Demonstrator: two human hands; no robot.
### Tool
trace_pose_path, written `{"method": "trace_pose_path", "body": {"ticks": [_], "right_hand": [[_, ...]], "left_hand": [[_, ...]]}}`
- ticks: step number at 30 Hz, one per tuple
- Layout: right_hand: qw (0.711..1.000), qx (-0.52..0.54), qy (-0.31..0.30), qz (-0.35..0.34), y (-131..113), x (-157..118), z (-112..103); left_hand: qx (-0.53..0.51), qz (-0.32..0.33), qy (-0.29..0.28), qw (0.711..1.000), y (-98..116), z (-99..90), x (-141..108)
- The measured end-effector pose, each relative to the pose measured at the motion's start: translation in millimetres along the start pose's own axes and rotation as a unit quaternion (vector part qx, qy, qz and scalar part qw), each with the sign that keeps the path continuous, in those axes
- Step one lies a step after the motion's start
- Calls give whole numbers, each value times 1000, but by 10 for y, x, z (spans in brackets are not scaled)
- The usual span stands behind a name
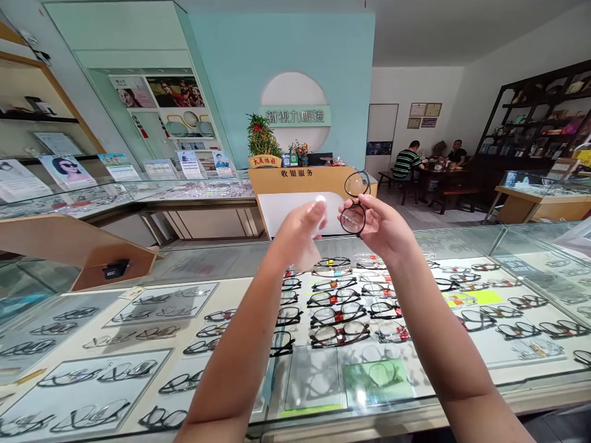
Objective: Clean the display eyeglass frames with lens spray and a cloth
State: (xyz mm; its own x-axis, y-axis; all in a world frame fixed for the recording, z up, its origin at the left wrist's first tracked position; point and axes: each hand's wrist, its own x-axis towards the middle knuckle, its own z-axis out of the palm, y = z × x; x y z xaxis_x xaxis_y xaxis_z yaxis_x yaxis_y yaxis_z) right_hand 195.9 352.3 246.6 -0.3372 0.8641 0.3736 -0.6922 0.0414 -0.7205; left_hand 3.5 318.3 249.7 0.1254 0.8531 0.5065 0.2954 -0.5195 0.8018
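My right hand [381, 224] grips a pair of round, black-framed eyeglasses [353, 219] above the glass display case. The frame is turned so that one lens sits above the other, and faint print shows on the lower lens. To the left of it, my left hand [295, 231] is closed around a thin white wipe [308, 255], which sticks out at the thumb and hangs below the palm. A small gap separates the wipe from the eyeglasses. Which cloth or paper the wipe is made of, I cannot tell.
Below my arms, the glass case [323, 400] holds rows of eyeglasses [339, 314]. A wooden cashier counter [300, 178] with a plant [261, 135] stands ahead. More display cases [198, 191] run along the left. Two people [409, 163] sit at a table at back right.
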Motion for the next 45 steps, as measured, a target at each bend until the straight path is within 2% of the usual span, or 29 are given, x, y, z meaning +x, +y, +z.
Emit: {"method": "trace_pose_path", "body": {"ticks": [3,5,6,8,10,14,17,21,26,32,37,40,43,45], "right_hand": [[999,8,9,30,-37,-6,22],[999,17,11,48,-66,-13,38],[998,21,13,53,-80,-17,45],[998,24,15,55,-102,-26,57],[998,30,19,50,-112,-31,65],[997,42,22,54,-84,-23,63],[998,31,15,56,-37,-10,40],[999,1,8,46,6,0,13],[999,-4,1,42,13,-6,20],[999,5,7,41,-1,-21,44],[999,-8,14,46,-5,-21,57],[999,-6,14,48,-2,-19,62],[999,-4,14,48,-8,-20,58],[999,-10,19,41,-19,-23,48]], "left_hand": [[-37,-26,101,994,-88,-152,51],[-11,-38,148,988,-271,-323,80],[24,-39,165,985,-402,-432,79],[157,-40,188,969,-722,-683,32],[312,-97,190,926,-1070,-952,-88],[377,-196,197,884,-1675,-1402,-455],[403,-262,184,858,-2001,-1610,-681],[414,-323,164,835,-2284,-1748,-793],[409,-352,150,828,-2406,-1795,-794],[394,-367,143,830,-2367,-1800,-803],[376,-370,158,835,-2323,-1799,-789],[353,-369,187,839,-2307,-1809,-769],[316,-327,236,859,-2246,-1830,-782],[263,-230,248,903,-2152,-1845,-819]]}}
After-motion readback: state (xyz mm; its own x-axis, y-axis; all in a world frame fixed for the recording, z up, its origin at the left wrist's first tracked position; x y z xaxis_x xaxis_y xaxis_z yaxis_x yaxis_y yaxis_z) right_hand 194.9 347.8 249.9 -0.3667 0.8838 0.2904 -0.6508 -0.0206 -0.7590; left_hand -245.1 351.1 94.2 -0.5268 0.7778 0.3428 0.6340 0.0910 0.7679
